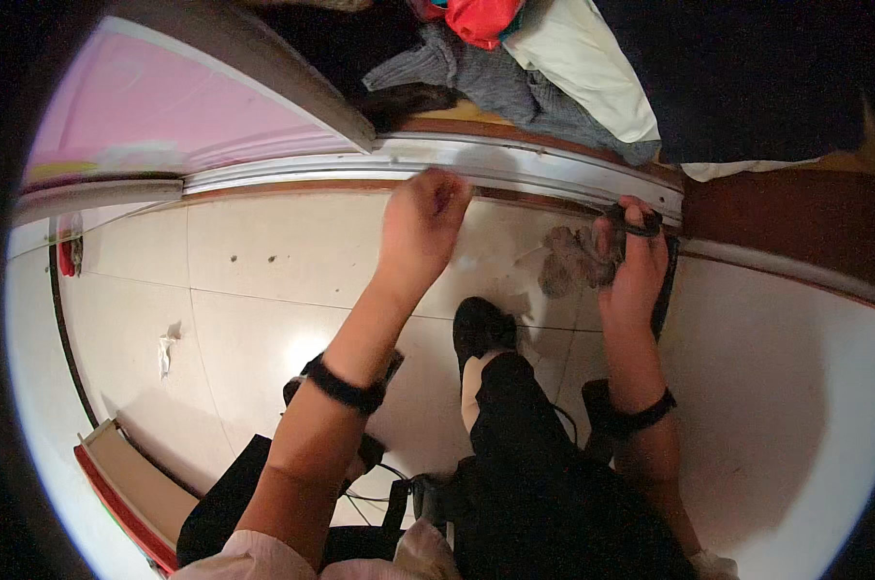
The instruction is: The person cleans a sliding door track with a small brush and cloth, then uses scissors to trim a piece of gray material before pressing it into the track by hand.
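Note:
My left hand (424, 224) is closed in a fist just above the front edge of the metal sliding-door track (515, 164). Whatever its fingers may hold is hidden. Near the track's right end, my right hand (641, 256) is closed round a black thing with a loop-like handle (639, 221), whose kind I cannot make out. Against the fingers of that hand shows a crumpled grey-brown clump (575, 261). It is blurred, and I cannot tell whether it hangs from the hand or lies on the tiles. Both wrists wear black bands.
Behind the track, a grey knitted garment (515, 87), white cloth (592, 72) and red cloth (484, 19) lie piled. A pink panel (196, 106) stands at the left. On the tiled floor lie a white scrap (165, 356) and, lower left, a red-edged box (133, 493). My black shoe (483, 329) is between my arms.

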`<state>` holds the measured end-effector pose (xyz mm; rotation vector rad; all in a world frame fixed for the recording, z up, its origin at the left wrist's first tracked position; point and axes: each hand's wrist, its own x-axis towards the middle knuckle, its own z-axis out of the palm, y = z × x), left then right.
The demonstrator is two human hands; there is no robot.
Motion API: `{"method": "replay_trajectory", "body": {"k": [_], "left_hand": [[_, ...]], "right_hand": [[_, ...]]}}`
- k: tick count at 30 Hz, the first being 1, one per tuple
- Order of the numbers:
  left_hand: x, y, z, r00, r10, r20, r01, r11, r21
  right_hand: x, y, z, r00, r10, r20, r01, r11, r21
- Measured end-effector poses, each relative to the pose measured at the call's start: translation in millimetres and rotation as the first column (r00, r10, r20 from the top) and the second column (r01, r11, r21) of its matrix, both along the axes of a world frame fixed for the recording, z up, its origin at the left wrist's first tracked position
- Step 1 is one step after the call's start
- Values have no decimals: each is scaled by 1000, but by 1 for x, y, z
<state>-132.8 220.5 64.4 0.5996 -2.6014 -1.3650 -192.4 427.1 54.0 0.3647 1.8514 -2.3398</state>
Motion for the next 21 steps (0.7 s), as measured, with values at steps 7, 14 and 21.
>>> {"method": "replay_trajectory", "body": {"k": [7,14,21], "left_hand": [[99,-35,-11,961,172,217,-87,931,-355],[101,5,7,960,-36,277,-162,737,656],[94,15,-4,960,-38,278,-259,262,930]], "right_hand": [[21,-13,18,945,326,-24,-323,942,86],[38,-43,25,354,863,-360,-251,458,853],[49,-55,19,-135,980,-147,-344,93,935]]}}
